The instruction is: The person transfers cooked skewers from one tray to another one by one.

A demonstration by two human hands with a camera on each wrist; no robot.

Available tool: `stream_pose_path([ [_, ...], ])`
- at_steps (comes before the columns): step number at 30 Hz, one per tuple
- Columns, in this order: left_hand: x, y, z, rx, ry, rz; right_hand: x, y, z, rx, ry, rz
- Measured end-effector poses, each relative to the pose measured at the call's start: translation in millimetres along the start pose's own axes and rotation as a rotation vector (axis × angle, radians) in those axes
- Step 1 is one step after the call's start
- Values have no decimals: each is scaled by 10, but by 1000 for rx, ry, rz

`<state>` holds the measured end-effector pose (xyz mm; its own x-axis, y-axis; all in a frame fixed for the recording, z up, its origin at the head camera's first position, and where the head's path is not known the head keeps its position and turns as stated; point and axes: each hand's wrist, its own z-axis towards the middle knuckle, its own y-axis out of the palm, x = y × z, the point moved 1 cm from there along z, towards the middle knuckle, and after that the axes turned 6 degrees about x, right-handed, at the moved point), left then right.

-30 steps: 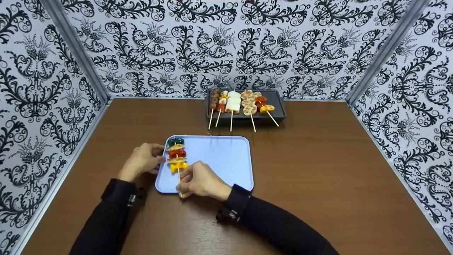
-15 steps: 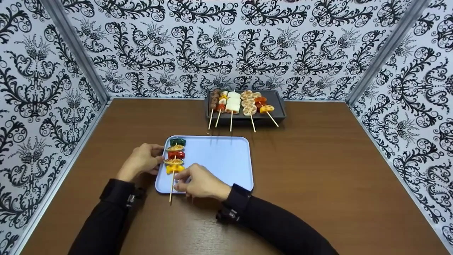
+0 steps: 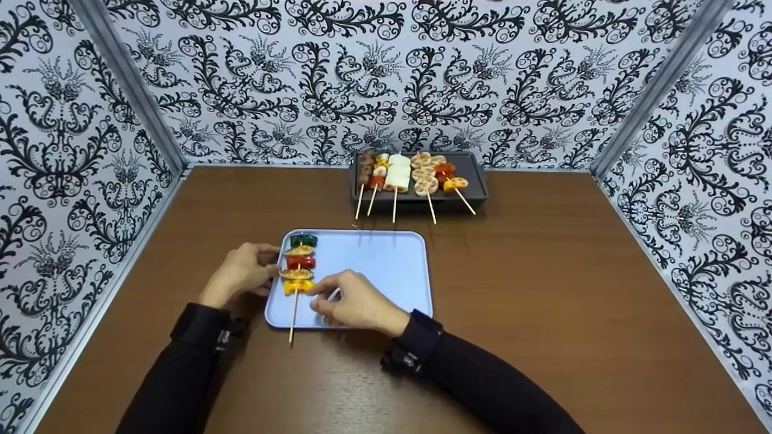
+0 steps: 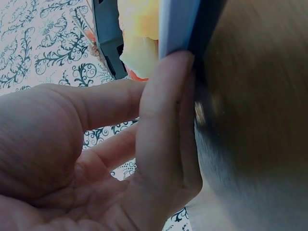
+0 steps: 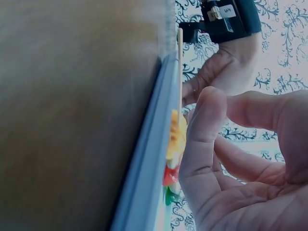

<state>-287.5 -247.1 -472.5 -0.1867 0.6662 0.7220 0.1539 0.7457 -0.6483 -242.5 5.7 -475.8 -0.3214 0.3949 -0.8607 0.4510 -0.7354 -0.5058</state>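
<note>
A light blue tray (image 3: 374,259) lies on the table, and my left hand (image 3: 241,274) grips its left edge. In the left wrist view, the fingertips sit right at the tray's rim (image 4: 175,29). Along the left side of the tray rests a vegetable skewer (image 3: 299,263) with green, red and yellow pieces and sesame-dotted slices between them. Its bare stick (image 3: 293,319) reaches past the front rim. My right hand (image 3: 359,301) hovers just right of the stick, holding nothing, thumb and fingers loosely bent. The right wrist view shows its fingers (image 5: 202,139) beside the skewer.
Behind the tray stands a dark grill plate (image 3: 476,181) with several skewers, among them brown meatballs (image 3: 365,169), white rolls (image 3: 397,173) and lotus root slices (image 3: 425,178). Their sticks point toward the front. Patterned walls (image 3: 386,72) enclose the table (image 3: 531,289) at the back and sides.
The skewer shifted slightly left and down onto the tray, and my right hand let go of its stick, then drew back to the right. My left hand stayed at the tray edge.
</note>
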Motion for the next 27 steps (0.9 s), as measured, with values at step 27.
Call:
stream_pose_path([
  [27,6,-9,3,2,2,-16,50,-776,-66,378,-256,-74],
])
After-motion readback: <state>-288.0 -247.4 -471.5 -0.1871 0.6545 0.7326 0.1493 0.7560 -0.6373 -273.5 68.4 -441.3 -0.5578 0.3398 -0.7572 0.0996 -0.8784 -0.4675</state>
